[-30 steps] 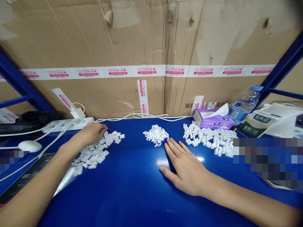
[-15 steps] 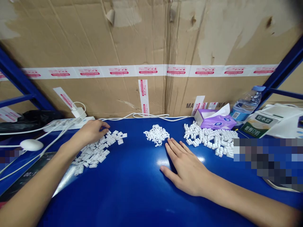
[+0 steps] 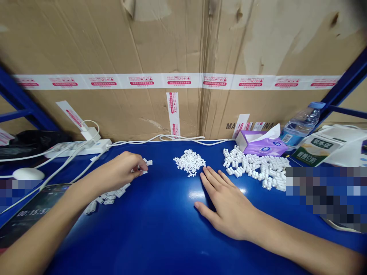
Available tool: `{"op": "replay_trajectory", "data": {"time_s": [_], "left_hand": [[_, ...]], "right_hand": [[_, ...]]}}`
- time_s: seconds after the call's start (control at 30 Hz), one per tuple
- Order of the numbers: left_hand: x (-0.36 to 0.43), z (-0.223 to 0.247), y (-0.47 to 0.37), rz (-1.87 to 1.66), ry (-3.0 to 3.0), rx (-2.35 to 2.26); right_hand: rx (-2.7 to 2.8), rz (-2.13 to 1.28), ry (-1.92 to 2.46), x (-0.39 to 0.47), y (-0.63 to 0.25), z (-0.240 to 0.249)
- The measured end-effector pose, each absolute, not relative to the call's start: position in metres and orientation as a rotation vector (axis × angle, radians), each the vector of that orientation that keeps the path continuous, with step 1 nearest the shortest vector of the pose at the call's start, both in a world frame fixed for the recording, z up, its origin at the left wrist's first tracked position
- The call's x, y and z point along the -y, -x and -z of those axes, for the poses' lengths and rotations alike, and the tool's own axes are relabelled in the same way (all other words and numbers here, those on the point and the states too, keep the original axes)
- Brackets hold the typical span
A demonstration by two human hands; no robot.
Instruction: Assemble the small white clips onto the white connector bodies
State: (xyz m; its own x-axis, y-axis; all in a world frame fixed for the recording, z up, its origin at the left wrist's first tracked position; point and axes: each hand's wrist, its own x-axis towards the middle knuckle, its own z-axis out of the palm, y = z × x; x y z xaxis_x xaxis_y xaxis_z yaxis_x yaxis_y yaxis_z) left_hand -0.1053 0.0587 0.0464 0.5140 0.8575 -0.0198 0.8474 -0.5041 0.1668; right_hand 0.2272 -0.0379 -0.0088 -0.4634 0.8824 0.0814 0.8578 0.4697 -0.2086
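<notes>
My left hand (image 3: 126,170) is over the far right part of a pile of small flat white plastic pieces (image 3: 110,196). Its fingers are curled in towards the thumb, and whatever lies between them is hidden. The hand and forearm cover much of that pile. My right hand (image 3: 226,202) rests palm down on the blue table (image 3: 160,229), fingers stretched out and thumb apart, holding nothing. Its fingertips reach the edge of a heap of tiny white bits (image 3: 189,162). Beyond it, to the right, lies a spread of chunky white plastic parts (image 3: 256,168).
A purple tissue pack (image 3: 263,147), a water bottle (image 3: 302,126) and a green-and-white carton (image 3: 314,151) stand at the back right. On the left are a power strip (image 3: 77,149) with white cables and a phone (image 3: 31,210) showing a timer. A cardboard wall (image 3: 143,46) closes the back.
My left hand has moved right and a little nearer along the flat pieces, its fingers now curled over the pile's right part. My right hand has stayed in place. The view has shifted slightly.
</notes>
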Motion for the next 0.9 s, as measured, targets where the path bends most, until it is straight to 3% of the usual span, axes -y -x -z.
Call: {"op": "replay_trajectory", "data": {"time_s": [0.9], "left_hand": [[-0.053, -0.041, 0.089, -0.203, -2.589, -1.419]], "right_hand": [[2.556, -0.194, 1.527, 0.037, -0.227, 0.005]]}}
